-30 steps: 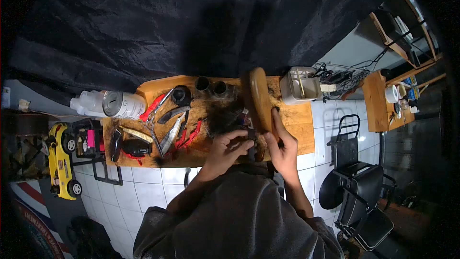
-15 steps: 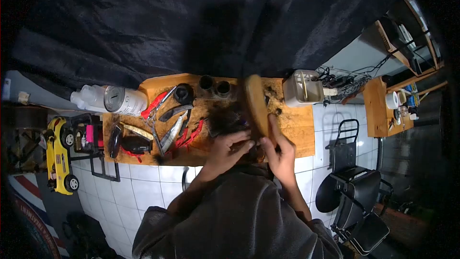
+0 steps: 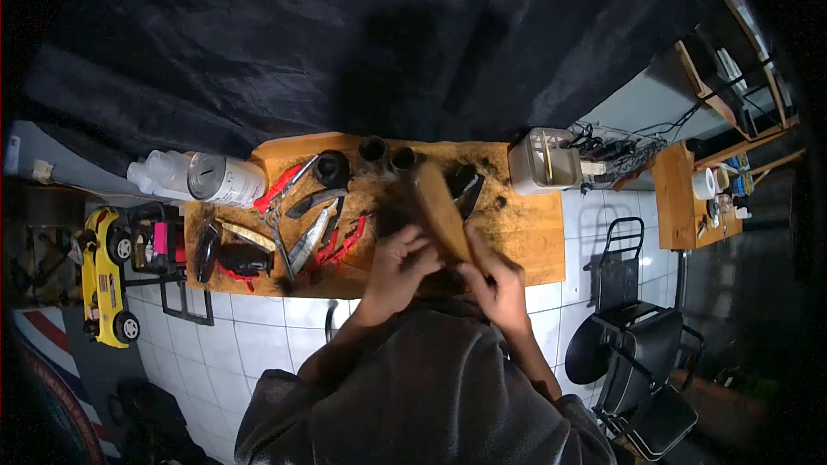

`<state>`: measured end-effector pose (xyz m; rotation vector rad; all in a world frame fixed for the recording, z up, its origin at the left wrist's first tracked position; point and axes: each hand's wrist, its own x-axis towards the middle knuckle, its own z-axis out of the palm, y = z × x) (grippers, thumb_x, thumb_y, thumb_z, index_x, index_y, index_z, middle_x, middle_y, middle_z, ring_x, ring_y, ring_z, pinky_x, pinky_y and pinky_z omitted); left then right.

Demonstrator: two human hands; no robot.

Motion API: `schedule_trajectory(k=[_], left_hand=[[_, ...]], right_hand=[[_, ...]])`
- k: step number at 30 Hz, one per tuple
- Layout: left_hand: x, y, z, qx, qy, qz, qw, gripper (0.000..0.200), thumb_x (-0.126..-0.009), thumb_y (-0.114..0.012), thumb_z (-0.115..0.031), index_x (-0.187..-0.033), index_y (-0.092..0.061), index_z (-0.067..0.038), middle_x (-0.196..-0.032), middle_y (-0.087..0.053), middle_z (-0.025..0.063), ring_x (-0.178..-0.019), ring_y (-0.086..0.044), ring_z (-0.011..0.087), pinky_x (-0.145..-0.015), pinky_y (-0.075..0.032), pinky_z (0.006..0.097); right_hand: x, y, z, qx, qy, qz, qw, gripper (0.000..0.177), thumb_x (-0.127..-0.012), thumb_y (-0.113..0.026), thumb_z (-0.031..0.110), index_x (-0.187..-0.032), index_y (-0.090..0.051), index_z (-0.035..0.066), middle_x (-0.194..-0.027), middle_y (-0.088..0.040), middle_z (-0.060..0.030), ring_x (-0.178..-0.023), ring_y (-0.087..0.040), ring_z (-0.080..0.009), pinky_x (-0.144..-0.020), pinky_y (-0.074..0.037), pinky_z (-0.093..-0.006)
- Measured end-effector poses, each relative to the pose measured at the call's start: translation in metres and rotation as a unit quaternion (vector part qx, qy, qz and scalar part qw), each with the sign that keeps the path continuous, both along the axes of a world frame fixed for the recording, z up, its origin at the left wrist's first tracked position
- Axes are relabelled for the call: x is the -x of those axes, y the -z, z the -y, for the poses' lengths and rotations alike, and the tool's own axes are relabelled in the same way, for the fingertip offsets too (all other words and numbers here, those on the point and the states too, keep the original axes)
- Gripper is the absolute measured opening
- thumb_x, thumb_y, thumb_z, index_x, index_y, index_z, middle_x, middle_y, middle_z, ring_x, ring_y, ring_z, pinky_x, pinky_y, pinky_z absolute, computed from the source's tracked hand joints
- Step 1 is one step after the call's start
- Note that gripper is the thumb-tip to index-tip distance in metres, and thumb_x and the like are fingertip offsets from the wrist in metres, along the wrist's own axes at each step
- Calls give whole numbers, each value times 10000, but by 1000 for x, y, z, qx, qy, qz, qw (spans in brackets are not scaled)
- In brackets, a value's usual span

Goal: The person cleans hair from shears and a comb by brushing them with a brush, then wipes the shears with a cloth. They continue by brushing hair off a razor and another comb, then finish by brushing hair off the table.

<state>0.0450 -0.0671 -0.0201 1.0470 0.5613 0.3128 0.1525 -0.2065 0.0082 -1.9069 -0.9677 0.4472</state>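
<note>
My right hand (image 3: 495, 284) is closed around the lower end of a wooden-backed brush (image 3: 442, 211), which tilts up to the left above the wooden table (image 3: 538, 245). Close beside it on the left, my left hand (image 3: 399, 271) has curled fingers; something dark lies by them, too blurred to make out. Behind the brush a black object (image 3: 466, 191) rests on the table among loose dark hair. Two dark cups (image 3: 373, 151) stand at the back. Scissors (image 3: 277, 207), red clips (image 3: 345, 245) and black clippers (image 3: 245, 258) lie to the left.
A white can (image 3: 228, 181) and clear bottles stand at the table's left end. At the right end is a pale plastic container (image 3: 544, 162). A black chair (image 3: 646, 353) stands on the right, a yellow toy car (image 3: 108, 280) on the left. Dark cloth (image 3: 258, 52) hangs behind.
The brush has moved left and tilted further left, with my right hand following slightly downward. The black object behind it shows more. My left hand has shifted a little left.
</note>
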Motion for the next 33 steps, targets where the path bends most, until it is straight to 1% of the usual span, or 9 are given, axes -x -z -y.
schedule_trajectory(k=[5,8,15,18,21,27,28,31,33], left_hand=[[0,-1,-2,59,50,-39,996,284,-951,-545,-78,-1217,-511,13,-1210,-577,109,-1129,-561,197,-959,-483,404],[-1,7,-12,210,-39,120,970,281,-969,-507,-73,-1242,-492,-7,-1223,-566,112,-1146,-557,217,-1000,-448,436],[-4,8,-14,111,-97,181,972,214,-966,-511,-56,-1173,-548,-19,-1047,-597,54,-958,-596,133,-881,-507,313],[-8,1,10,115,9,36,993,228,-959,-538,-75,-1166,-600,-4,-989,-637,37,-878,-599,90,-767,-502,261],[-3,-4,7,-108,126,-1,986,307,-960,-562,-123,-1239,-568,6,-1079,-627,2,-935,-556,39,-800,-454,197],[-3,-4,3,73,-57,-16,996,275,-958,-567,-116,-1215,-582,-21,-1058,-630,-5,-975,-567,58,-836,-476,231],[-1,-1,0,76,-83,-2,994,299,-971,-536,-135,-1256,-544,-44,-1225,-591,75,-1100,-576,173,-950,-456,353],[-2,-4,-4,72,-134,124,981,227,-951,-569,-95,-1165,-589,-24,-1014,-639,22,-990,-600,93,-847,-509,272],[-2,-5,-2,7,-72,49,996,214,-932,-607,-106,-1116,-605,4,-971,-643,27,-916,-598,72,-821,-496,236]], right_hand=[[-9,-5,-9,-68,81,-40,994,514,-858,-626,16,-1353,-489,28,-1036,-675,-202,-822,-653,-178,-789,-499,-282],[-11,-6,-2,-75,73,-88,991,478,-863,-589,-3,-1332,-498,-3,-1101,-668,-181,-906,-658,-207,-852,-485,-294],[0,12,16,-61,-77,-80,992,455,-872,-642,70,-1308,-528,11,-1267,-591,-177,-1170,-570,-224,-1009,-398,-329],[1,5,5,-44,2,-107,993,492,-869,-635,45,-1343,-502,31,-1152,-642,-194,-1007,-625,-170,-899,-463,-299],[-7,-8,-5,-46,45,-90,994,520,-865,-629,25,-1364,-484,44,-1001,-685,-173,-838,-628,-122,-783,-494,-278],[-10,-3,0,-75,51,-93,992,507,-858,-652,57,-1340,-500,16,-1145,-653,-195,-996,-646,-178,-878,-480,-296],[-9,1,5,-63,17,-77,995,506,-858,-656,70,-1337,-503,20,-1182,-631,-196,-1033,-637,-195,-901,-473,-307],[-5,15,13,-37,-46,-51,997,503,-859,-666,103,-1332,-510,32,-1260,-585,-197,-1112,-614,-239,-954,-456,-339],[0,18,11,-34,-34,-61,997,500,-862,-667,120,-1332,-512,42,-1269,-578,-194,-1126,-608,-260,-968,-452,-360]])
